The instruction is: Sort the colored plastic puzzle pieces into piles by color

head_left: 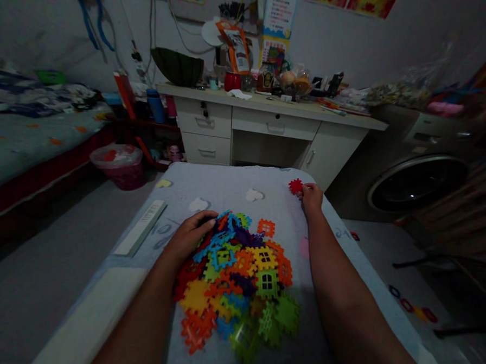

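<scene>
A heap of toothed plastic building tiles (231,264) in orange, green, blue, yellow, purple and red lies on the cloth-covered table (222,183). Several tiles have window cut-outs. My left hand (194,230) rests on the heap's far left edge, its fingers stretched over the tiles. Away to the right, near the table's far right corner, my right hand (311,197) pinches a red toothed tile (296,187) by its edge. An orange window tile (266,227) sits at the heap's far side, toward my right hand.
A long pale box (142,229) lies along the table's left edge. Beyond the table stands a white desk (272,118) loaded with clutter. A washing machine (413,167) is at right, a pink bin (120,164) at left. Several tiles (416,310) lie on the floor by a chair.
</scene>
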`<state>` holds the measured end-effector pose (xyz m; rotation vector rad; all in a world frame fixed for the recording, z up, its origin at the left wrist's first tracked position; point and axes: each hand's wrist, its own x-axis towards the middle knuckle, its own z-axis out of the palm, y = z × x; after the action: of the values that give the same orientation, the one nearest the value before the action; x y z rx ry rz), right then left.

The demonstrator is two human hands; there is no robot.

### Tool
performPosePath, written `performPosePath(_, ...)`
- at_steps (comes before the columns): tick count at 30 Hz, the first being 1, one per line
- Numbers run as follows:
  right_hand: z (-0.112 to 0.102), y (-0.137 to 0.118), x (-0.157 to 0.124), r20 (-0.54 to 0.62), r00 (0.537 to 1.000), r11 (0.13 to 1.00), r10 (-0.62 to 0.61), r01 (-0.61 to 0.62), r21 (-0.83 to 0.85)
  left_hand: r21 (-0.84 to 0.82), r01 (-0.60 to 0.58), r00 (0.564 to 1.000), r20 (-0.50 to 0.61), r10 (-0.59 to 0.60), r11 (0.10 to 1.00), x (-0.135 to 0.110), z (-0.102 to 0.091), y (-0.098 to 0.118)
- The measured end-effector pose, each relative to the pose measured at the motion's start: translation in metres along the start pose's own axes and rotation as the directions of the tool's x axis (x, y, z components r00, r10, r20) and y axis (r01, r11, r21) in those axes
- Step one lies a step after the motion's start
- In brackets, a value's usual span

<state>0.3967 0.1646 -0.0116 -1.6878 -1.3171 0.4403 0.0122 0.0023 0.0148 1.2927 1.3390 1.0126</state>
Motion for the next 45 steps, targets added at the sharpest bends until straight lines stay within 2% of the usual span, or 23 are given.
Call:
performPosePath(3, 0.003, 0.0, 0.001, -0.074, 0.99, 0.989, 0.123, -0.116, 0.09, -0.012, 0.0, 1.0, 0.001, 0.0, 1.0, 0.0, 0.001, 0.002)
performPosePath(5, 0.003, -0.001, 0.001, -0.103, 0.984, 0.989, 0.146, -0.141, 0.053, -0.024, 0.008, 1.0, -0.004, -0.008, 1.0, -0.001, 0.002, 0.003)
performPosePath(9, -0.003, -0.002, -0.002, -0.149, 0.988, 0.962, -0.027, -0.015, -0.274, -0.039, 0.027, 1.0, 0.003, -0.027, 0.999, -0.002, 0.003, 0.003)
performPosePath(11, -0.004, -0.002, -0.005, -0.117, 0.989, 0.922, -0.089, 0.037, -0.385, -0.047, 0.034, 0.999, 0.002, -0.034, 0.998, -0.002, 0.003, 0.004)
performPosePath(14, -0.004, -0.003, -0.008, -0.001, 0.992, 0.875, -0.129, 0.113, -0.471, -0.055, 0.033, 0.999, 0.004, -0.033, 0.998, -0.003, 0.003, 0.004)
performPosePath(20, -0.002, -0.007, -0.01, 0.227, 0.96, 0.817, -0.167, 0.263, -0.512, 0.003, -0.014, 1.0, -0.004, 0.014, 1.0, -0.001, 0.002, 0.002)
performPosePath(24, 0.001, -0.007, -0.011, 0.261, 0.944, 0.793, -0.202, 0.314, -0.522, 0.022, -0.031, 0.999, -0.005, 0.031, 0.999, 0.0, 0.001, -0.001)
performPosePath(29, 0.001, -0.021, -0.015, 0.202, 0.966, 0.801, -0.161, 0.247, -0.546, -0.008, -0.023, 1.0, 0.003, 0.023, 1.0, 0.001, 0.002, -0.003)
performPosePath(31, -0.003, -0.035, -0.017, 0.279, 0.948, 0.825, -0.151, 0.276, -0.493, 0.0, -0.027, 1.0, 0.002, 0.027, 1.0, 0.001, 0.002, -0.003)
performPosePath(32, -0.005, -0.044, -0.019, 0.37, 0.917, 0.847, -0.15, 0.313, -0.43, 0.006, -0.03, 1.0, 0.0, 0.03, 1.0, 0.0, 0.002, -0.003)
performPosePath(33, -0.006, -0.054, -0.021, 0.489, 0.859, 0.871, -0.148, 0.348, -0.348, 0.012, -0.033, 0.999, -0.004, 0.033, 0.999, 0.0, 0.002, -0.002)
performPosePath(34, -0.008, -0.064, -0.025, 0.615, 0.775, 0.892, -0.143, 0.371, -0.26, 0.016, -0.034, 0.999, -0.005, 0.034, 0.999, 0.0, 0.002, -0.001)
performPosePath(35, -0.008, -0.073, -0.029, 0.729, 0.672, 0.908, -0.132, 0.377, -0.184, 0.018, -0.034, 0.999, -0.008, 0.034, 0.999, -0.001, 0.002, 0.0)
performPosePath(37, -0.006, -0.091, -0.041, 0.877, 0.472, 0.922, -0.092, 0.373, -0.104, 0.025, -0.03, 1.0, -0.008, 0.03, 0.999, -0.001, 0.002, 0.002)
performPosePath(38, -0.004, -0.098, -0.047, 0.914, 0.402, 0.919, -0.063, 0.38, -0.104, 0.028, -0.027, 1.0, -0.008, 0.028, 0.999, -0.001, 0.002, 0.003)
performPosePath(39, -0.001, -0.104, -0.053, 0.934, 0.357, 0.91, -0.028, 0.396, -0.124, 0.03, -0.026, 1.0, -0.008, 0.027, 0.999, -0.001, 0.003, 0.003)
performPosePath(41, 0.005, -0.113, -0.065, 0.943, 0.331, 0.882, 0.038, 0.432, -0.187, 0.033, -0.03, 0.999, -0.014, 0.03, 0.999, -0.001, 0.003, 0.002)
performPosePath(45, 0.014, -0.121, -0.078, 0.93, 0.355, 0.837, 0.095, 0.477, -0.268, 0.028, -0.044, 0.999, -0.008, 0.044, 0.999, 0.001, 0.002, -0.003)
